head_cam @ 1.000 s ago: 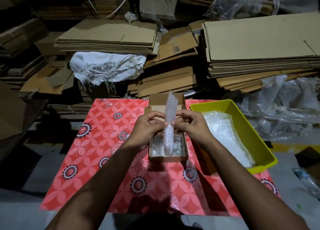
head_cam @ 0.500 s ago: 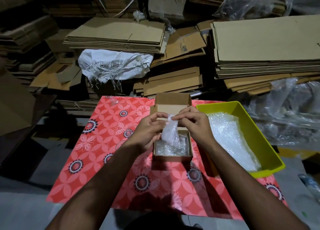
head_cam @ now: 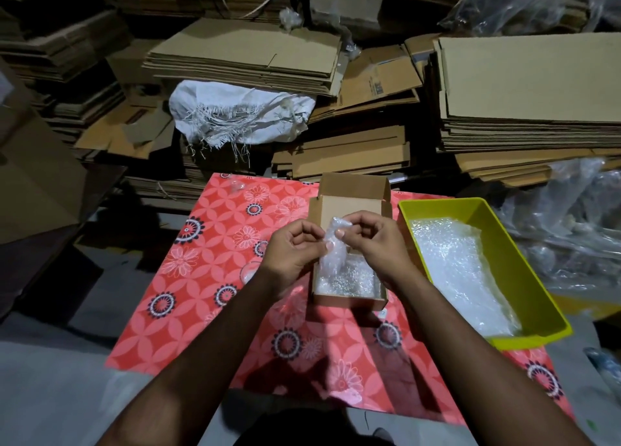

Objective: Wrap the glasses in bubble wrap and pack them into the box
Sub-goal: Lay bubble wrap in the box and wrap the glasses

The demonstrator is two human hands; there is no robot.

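Note:
A small open cardboard box [head_cam: 349, 300] stands on the red flowered cloth [head_cam: 208, 277], its lid flap raised at the back. Bubble wrap lines its bottom. Over the box I hold an upright bundle of bubble wrap [head_cam: 332, 260]; whatever is inside it is hidden. My left hand [head_cam: 295, 250] pinches the bundle's top from the left, and my right hand [head_cam: 376, 244] pinches it from the right. The bundle's lower end reaches down into the box. A clear glass [head_cam: 250, 272] lies on the cloth left of the box, partly behind my left wrist.
A yellow-green plastic tray [head_cam: 524, 277] with bubble wrap sheets stands right of the box. Stacks of flattened cardboard [head_cam: 524, 86] and a white sack [head_cam: 235, 113] fill the floor behind the cloth. Clear plastic bags [head_cam: 571, 230] lie at the far right.
The tall free end of bubble wrap above my hands has been folded down onto the bundle, which is now short and compact. The bundle sits lower in the box.

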